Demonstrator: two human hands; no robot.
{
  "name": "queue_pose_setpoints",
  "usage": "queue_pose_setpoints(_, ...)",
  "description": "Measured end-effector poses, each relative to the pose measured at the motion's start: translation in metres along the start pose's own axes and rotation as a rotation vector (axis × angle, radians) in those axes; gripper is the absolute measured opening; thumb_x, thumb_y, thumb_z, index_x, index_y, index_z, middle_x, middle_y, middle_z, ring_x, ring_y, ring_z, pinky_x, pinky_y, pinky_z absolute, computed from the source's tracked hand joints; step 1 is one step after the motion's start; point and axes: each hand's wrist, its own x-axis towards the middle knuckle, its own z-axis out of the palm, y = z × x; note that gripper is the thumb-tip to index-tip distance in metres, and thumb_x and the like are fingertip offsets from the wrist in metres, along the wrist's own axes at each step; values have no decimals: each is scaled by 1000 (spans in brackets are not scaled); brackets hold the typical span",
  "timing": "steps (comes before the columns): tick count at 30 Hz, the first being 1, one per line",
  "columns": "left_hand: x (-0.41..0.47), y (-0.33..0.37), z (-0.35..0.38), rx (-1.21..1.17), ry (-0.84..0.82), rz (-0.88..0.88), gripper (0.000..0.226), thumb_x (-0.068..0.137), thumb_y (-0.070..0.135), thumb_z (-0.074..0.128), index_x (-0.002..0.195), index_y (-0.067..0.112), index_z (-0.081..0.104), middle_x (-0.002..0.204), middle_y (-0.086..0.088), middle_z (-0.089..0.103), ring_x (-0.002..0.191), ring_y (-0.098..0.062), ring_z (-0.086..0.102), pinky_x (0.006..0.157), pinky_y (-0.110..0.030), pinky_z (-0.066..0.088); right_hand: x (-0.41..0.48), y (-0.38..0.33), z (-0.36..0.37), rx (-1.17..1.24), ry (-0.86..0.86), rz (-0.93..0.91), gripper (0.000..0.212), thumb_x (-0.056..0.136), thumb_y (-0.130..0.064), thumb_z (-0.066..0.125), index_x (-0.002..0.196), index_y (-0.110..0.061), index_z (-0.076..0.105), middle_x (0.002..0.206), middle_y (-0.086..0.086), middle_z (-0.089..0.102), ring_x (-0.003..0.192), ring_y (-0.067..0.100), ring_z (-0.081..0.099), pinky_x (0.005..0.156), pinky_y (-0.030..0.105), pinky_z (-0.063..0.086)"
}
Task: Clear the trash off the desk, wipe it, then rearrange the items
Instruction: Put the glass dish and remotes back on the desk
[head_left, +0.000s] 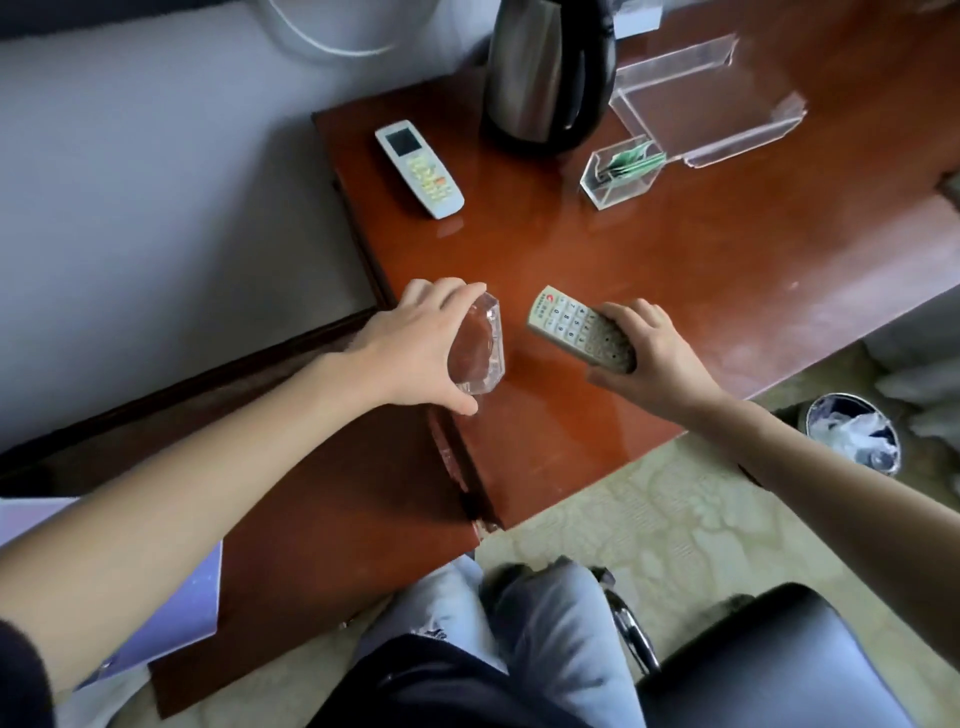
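We are gripping a clear glass ashtray (480, 345) in the left hand (415, 348), tilted at the desk (649, 270) edge; the right hand (657, 345) is clasping a grey remote (576, 328). Rearranging, we judge: set each down flat, squared. Behind are lying a white remote (418, 169), kettle (550, 73), acrylic boxes (706, 98); trash bin (852, 434) on the floor.

The right hand (657, 345) covers the near end of the grey remote (576, 328), and the left hand (415, 348) hides the left side of the clear glass dish (480, 345). The kettle (548, 73) is cut off by the top edge — its lid unseen. The bin (852, 434) holds pale scraps too blurred to tell, and the green papers in the small clear box (621, 174) are unreadable.
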Motion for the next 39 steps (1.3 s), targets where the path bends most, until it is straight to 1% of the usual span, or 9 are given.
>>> queue_pose_setpoints(8,84,20,1,31,-64,-104,120,58,60,76,147,22,6,150,3,16,133,-22,19,89,-43,44,69,69,-15,48,-35,-29,70,72,-30,78,129,-3,46,110,16,53,102,32,48,88,37,40)
queue_pose_setpoints(14,126,25,10,-47,-40,-334,123,53,56,80,146,20,9,148,3,19,131,-23,21,87,-42,45,125,98,-19,139,-201,-136,70,74,-32,75,132,-8,44,113,12,50,107,27,45,92,36,39)
queue_pose_setpoints(20,130,28,22,26,-37,-391,120,53,57,77,146,19,12,147,2,22,130,-22,23,83,-39,47,171,90,-20,255,-347,-284,68,78,-37,70,133,-10,42,112,3,47,106,17,46,89,26,37)
queue_pose_setpoints(24,125,23,26,2,-14,-461,120,51,61,77,145,18,15,147,2,23,131,-21,22,84,-41,48,197,79,-16,135,-393,-491,67,77,-28,72,134,-11,42,121,7,52,112,25,48,97,38,39)
queue_pose_setpoints(27,118,19,27,-5,-16,-474,124,51,63,77,146,17,11,151,3,18,135,-21,19,90,-42,46,214,74,-9,-27,-388,-631,68,75,-17,73,136,-17,43,133,3,49,129,25,38,108,43,20)
queue_pose_setpoints(30,110,15,29,-20,-18,-473,129,52,63,76,148,18,4,155,5,11,138,-19,14,96,-41,42,223,72,2,-75,-458,-700,66,78,-4,68,137,-23,44,141,-2,44,142,22,16,112,50,1)
queue_pose_setpoints(32,106,12,30,-22,-16,-451,129,53,63,76,148,19,2,156,5,8,139,-18,12,98,-40,40,223,73,6,-58,-464,-695,65,79,-2,66,137,-23,44,143,0,42,143,24,13,112,50,4)
queue_pose_setpoints(35,99,7,30,-63,-13,-429,128,54,61,77,148,19,2,156,3,5,141,-18,9,102,-40,36,207,75,2,143,-346,-596,68,74,0,70,136,-13,44,136,12,46,134,29,31,112,41,22)
queue_pose_setpoints(39,90,-1,31,-104,10,-408,124,57,59,77,148,19,3,156,1,6,141,-18,7,104,-41,34,175,74,-3,337,-158,-230,60,78,-7,69,132,-10,44,128,11,47,118,18,42,102,42,38)
